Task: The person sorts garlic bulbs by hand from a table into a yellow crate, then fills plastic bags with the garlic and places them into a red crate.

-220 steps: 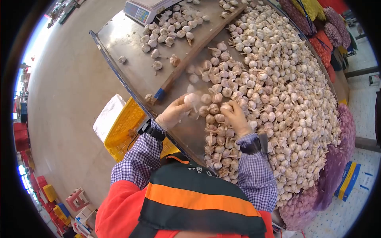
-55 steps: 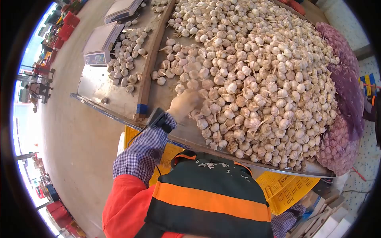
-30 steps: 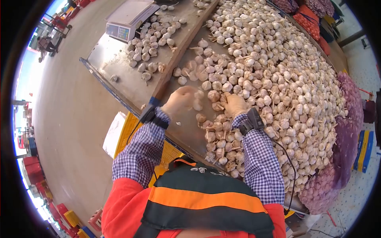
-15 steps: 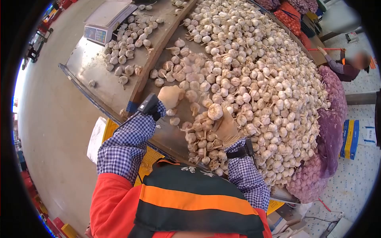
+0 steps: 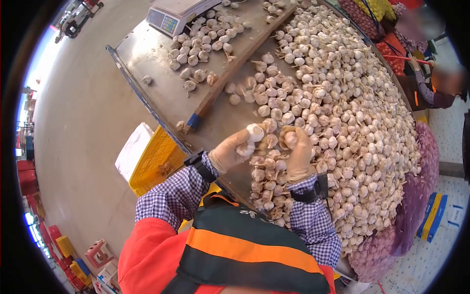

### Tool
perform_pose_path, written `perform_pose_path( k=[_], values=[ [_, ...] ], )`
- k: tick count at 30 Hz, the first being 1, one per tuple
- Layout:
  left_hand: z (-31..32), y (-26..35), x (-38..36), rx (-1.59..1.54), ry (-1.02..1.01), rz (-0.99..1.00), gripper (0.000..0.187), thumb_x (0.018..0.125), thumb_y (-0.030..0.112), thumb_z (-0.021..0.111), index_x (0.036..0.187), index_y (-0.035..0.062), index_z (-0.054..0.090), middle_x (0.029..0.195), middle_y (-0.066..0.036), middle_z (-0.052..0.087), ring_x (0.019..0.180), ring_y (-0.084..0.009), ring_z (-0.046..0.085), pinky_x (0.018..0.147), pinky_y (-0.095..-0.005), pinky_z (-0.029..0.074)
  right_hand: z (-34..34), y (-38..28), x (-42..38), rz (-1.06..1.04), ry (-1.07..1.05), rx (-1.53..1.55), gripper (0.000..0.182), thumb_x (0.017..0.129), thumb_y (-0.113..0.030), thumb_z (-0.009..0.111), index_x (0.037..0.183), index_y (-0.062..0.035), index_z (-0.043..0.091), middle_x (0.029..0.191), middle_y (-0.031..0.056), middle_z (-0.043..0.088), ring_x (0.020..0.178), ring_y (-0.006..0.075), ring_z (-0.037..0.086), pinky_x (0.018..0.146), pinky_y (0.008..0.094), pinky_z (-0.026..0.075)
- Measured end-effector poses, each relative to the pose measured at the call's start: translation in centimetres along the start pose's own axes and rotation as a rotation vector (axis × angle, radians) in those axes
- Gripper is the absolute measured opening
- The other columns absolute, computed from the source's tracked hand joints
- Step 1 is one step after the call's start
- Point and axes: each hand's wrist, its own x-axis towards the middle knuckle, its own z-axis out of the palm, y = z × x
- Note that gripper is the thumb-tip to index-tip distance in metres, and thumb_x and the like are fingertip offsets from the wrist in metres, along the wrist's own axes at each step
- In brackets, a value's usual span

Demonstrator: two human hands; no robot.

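My left hand (image 5: 231,150), in a pale glove, is closed around garlic bulbs; a white bulb (image 5: 254,132) shows at its fingertips and another against the fingers. Just to its right, my right hand (image 5: 298,156), gloved too, has its fingers curled round a garlic bulb (image 5: 291,140). Both hands are over the near left edge of a large heap of garlic (image 5: 352,132) on the metal table (image 5: 208,125). Loose bulbs lie beyond and between the hands.
A wooden bar (image 5: 235,68) divides the table. Left of it are a scale (image 5: 178,12) and more bulbs (image 5: 196,49). A yellow crate (image 5: 152,166) stands beside the table's edge. Purple net sacks (image 5: 411,210) lie at the right. Another person (image 5: 438,88) is at the far right.
My left hand has moved right and nearer my body and now shows bulbs in it. My right hand has turned upward around a bulb. The view has shifted, moving the table rightward.
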Motion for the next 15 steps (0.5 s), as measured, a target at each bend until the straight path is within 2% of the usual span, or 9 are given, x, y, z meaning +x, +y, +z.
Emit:
perform_pose_path(
  k=[1,4,6,7,8,10,12,14,15],
  values=[
    [1.3,-0.9,0.2,-0.018,0.15,0.042,0.066,0.092,0.048,0.058,0.14,0.0065,0.041,0.126,-0.01,0.058,0.115,-0.0261,0.058,0.101,-0.044,0.045,0.4,1.1,0.1,-0.318,0.019,-0.605,0.027,0.095,-0.024,0.055,0.106,-0.0001,0.06,0.093,0.0101,0.062,0.081,0.0208,0.057,0.076,0.0336,0.048],
    [0.0,-2.9,0.1,-0.419,0.212,0.011,0.057,0.093,0.05,0.056,0.129,0.0067,0.051,0.125,-0.01,0.059,0.114,-0.024,0.058,0.1,-0.0454,0.046,2.9,3.0,-0.5,-0.42,-0.255,-0.558,0.036,0.097,-0.031,0.056,0.115,-0.0002,0.059,0.112,0.0142,0.061,0.1,0.026,0.058,0.088,0.0352,0.047],
    [-0.4,-2.5,0.4,-0.453,0.161,0.0,0.056,0.091,0.056,0.054,0.123,0.0089,0.054,0.12,-0.01,0.061,0.112,-0.0245,0.058,0.1,-0.0461,0.046,3.3,3.7,-0.9,-0.571,-0.194,-0.672,0.038,0.097,-0.032,0.055,0.117,0.0003,0.058,0.113,0.0148,0.061,0.103,0.0268,0.058,0.091,0.0352,0.047],
    [-0.2,-2.3,0.4,0.135,0.315,0.242,0.053,0.093,0.054,0.053,0.12,0.0087,0.054,0.116,-0.009,0.06,0.109,-0.0242,0.059,0.098,-0.0451,0.048,3.1,4.1,-1.0,-0.719,-0.15,-0.783,0.04,0.098,-0.032,0.055,0.12,0.0009,0.057,0.115,0.0154,0.061,0.107,0.0276,0.058,0.094,0.0352,0.046],
    [0.0,-2.0,0.2,0.731,0.447,0.48,0.05,0.094,0.053,0.051,0.118,0.0084,0.054,0.113,-0.009,0.06,0.107,-0.024,0.059,0.096,-0.0442,0.05,2.3,4.2,-0.4,-0.716,-0.14,-0.786,0.04,0.098,-0.032,0.055,0.12,0.0009,0.057,0.115,0.0154,0.061,0.107,0.0276,0.058,0.094,0.0352,0.046],
    [-0.9,3.0,0.5,0.051,0.224,0.574,0.044,0.099,0.045,0.047,0.117,0.0048,0.048,0.11,-0.008,0.058,0.104,-0.0236,0.059,0.098,-0.0417,0.048,-0.2,3.6,1.8,-0.192,-0.172,-0.293,0.049,0.096,-0.039,0.056,0.123,0.0018,0.056,0.116,0.0179,0.062,0.11,0.0282,0.058,0.098,0.0363,0.045],
    [-2.6,10.2,1.6,-0.299,0.416,0.497,0.049,0.097,0.046,0.049,0.118,0.0022,0.042,0.113,-0.011,0.056,0.11,-0.0247,0.056,0.102,-0.0441,0.045,-1.6,2.9,3.9,-0.013,-0.089,-0.364,0.051,0.091,-0.039,0.062,0.125,-0.0012,0.057,0.117,0.0176,0.061,0.111,0.0285,0.059,0.097,0.0358,0.045],
    [-8.5,15.6,2.9,0.754,0.452,0.696,0.064,0.095,0.052,0.051,0.131,0.0017,0.035,0.125,-0.018,0.05,0.123,-0.0299,0.048,0.108,-0.0495,0.038,-2.7,5.3,6.1,-0.286,-0.102,-0.982,0.045,0.088,-0.035,0.066,0.125,-0.0081,0.06,0.115,0.0125,0.063,0.099,0.0248,0.063,0.084,0.0359,0.051],
    [-8.5,17.8,3.7,0.761,0.451,0.701,0.064,0.095,0.052,0.051,0.131,0.0017,0.035,0.125,-0.018,0.05,0.123,-0.0299,0.048,0.108,-0.0495,0.038,-2.8,7.4,7.2,-0.507,-0.151,-1.176,0.049,0.085,-0.029,0.068,0.128,-0.0115,0.056,0.111,0.0117,0.062,0.097,0.0273,0.063,0.082,0.038,0.051]
  ],
)
